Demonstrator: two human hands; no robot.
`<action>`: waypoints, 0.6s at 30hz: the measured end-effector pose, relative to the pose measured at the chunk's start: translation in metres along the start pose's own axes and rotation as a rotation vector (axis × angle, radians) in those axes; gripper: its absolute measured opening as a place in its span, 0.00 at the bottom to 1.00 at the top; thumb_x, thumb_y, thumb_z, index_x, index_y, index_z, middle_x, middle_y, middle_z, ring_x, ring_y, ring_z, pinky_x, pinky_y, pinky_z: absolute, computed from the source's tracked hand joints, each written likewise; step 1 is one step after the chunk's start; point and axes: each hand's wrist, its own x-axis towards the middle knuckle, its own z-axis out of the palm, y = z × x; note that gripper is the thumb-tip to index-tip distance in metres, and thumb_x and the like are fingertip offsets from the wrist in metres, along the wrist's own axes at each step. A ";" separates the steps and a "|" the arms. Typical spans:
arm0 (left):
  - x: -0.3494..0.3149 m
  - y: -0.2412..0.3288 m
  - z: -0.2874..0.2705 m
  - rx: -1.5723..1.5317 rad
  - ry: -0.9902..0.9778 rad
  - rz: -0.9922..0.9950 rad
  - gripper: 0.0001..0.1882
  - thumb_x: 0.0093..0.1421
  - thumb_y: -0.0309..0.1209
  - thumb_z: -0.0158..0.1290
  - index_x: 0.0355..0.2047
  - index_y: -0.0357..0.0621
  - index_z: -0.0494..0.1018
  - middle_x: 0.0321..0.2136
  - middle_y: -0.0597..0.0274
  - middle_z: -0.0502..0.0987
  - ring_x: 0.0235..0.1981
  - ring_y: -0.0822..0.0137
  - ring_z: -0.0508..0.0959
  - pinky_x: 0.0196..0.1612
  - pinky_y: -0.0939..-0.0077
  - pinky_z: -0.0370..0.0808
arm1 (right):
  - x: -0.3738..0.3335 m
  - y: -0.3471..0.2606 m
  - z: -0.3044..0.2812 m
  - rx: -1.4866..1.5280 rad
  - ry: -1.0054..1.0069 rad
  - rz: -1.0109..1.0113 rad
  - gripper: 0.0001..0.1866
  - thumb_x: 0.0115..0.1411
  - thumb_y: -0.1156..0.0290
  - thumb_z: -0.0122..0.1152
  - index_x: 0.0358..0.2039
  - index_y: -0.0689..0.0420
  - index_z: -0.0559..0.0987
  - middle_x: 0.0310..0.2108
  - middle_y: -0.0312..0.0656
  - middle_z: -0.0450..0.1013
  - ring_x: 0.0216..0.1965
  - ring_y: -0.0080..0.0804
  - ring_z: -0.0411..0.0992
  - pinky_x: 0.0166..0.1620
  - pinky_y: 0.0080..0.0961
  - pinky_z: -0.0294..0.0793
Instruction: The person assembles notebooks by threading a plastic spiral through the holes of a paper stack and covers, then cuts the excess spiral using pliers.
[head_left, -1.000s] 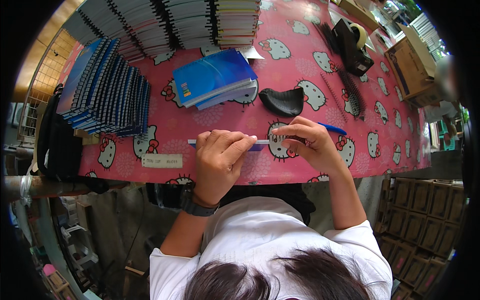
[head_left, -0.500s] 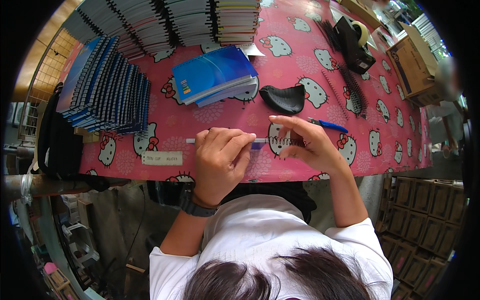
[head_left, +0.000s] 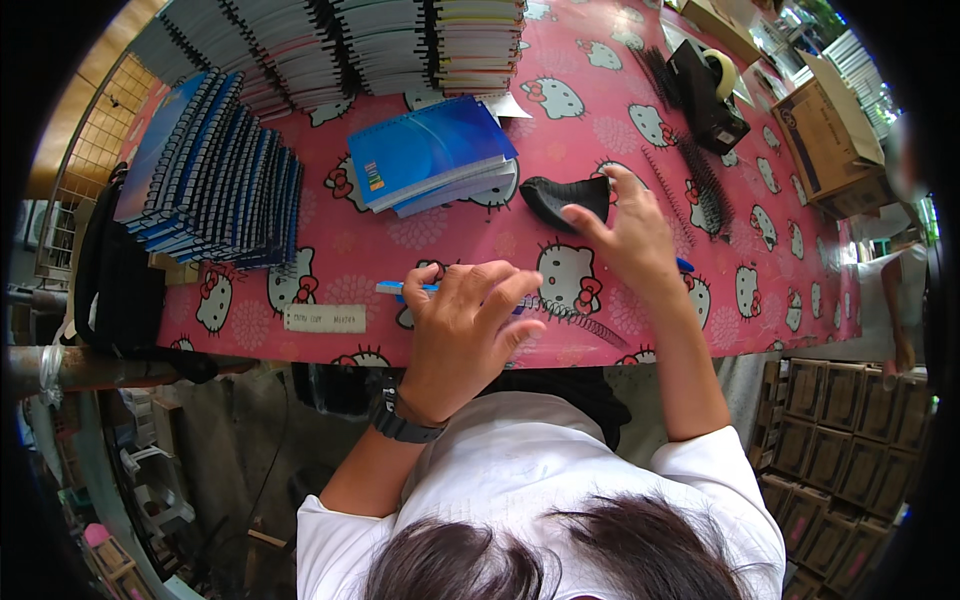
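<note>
My left hand [head_left: 465, 320], with a dark watch at the wrist, is curled over a narrow blue notebook [head_left: 392, 288], its fingers partly spread. Most of that notebook is hidden beneath the hand. From its right end a dark spiral coil [head_left: 585, 322] trails loosely over the tablecloth. My right hand [head_left: 635, 230] is open, thumb and fingers apart, at the right side of a black curved piece [head_left: 562, 203]; whether it touches the piece I cannot tell. A blue handle end [head_left: 685, 265] of a tool peeks out beside the right wrist.
Blue spiral notebooks [head_left: 215, 180] are stacked at left, with coil-bound stacks [head_left: 385, 45] behind. Blue booklets [head_left: 430, 155] lie ahead. A paper label [head_left: 325, 318] is near the front edge. At right are loose black coils [head_left: 705, 185], a tape dispenser [head_left: 705, 95] and a cardboard box [head_left: 830, 135].
My right hand has left the coil and moved up and forward to the black piece, covering most of the blue-handled tool. The coil now hangs down rightward. My left fingers have spread.
</note>
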 end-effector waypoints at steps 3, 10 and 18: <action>-0.003 -0.007 0.001 0.054 -0.095 0.000 0.12 0.57 0.46 0.55 0.34 0.55 0.76 0.34 0.73 0.77 0.38 0.69 0.75 0.53 0.60 0.55 | 0.001 -0.013 0.023 -0.118 -0.030 -0.054 0.41 0.52 0.37 0.60 0.51 0.63 0.70 0.57 0.62 0.60 0.58 0.57 0.61 0.55 0.44 0.67; -0.007 -0.010 0.002 0.060 -0.049 0.039 0.10 0.53 0.41 0.59 0.34 0.54 0.75 0.35 0.75 0.76 0.42 0.68 0.73 0.53 0.51 0.55 | -0.004 0.002 0.020 0.444 -0.097 -0.198 0.26 0.55 0.49 0.64 0.43 0.60 0.77 0.54 0.61 0.66 0.59 0.52 0.62 0.58 0.39 0.63; -0.009 -0.034 -0.012 0.037 -0.038 -0.032 0.18 0.38 0.46 0.69 0.26 0.55 0.76 0.31 0.74 0.76 0.41 0.68 0.74 0.64 0.49 0.41 | -0.032 0.007 -0.004 1.629 -0.686 -0.361 0.32 0.50 0.44 0.65 0.38 0.64 0.80 0.51 0.55 0.71 0.54 0.39 0.68 0.58 0.33 0.61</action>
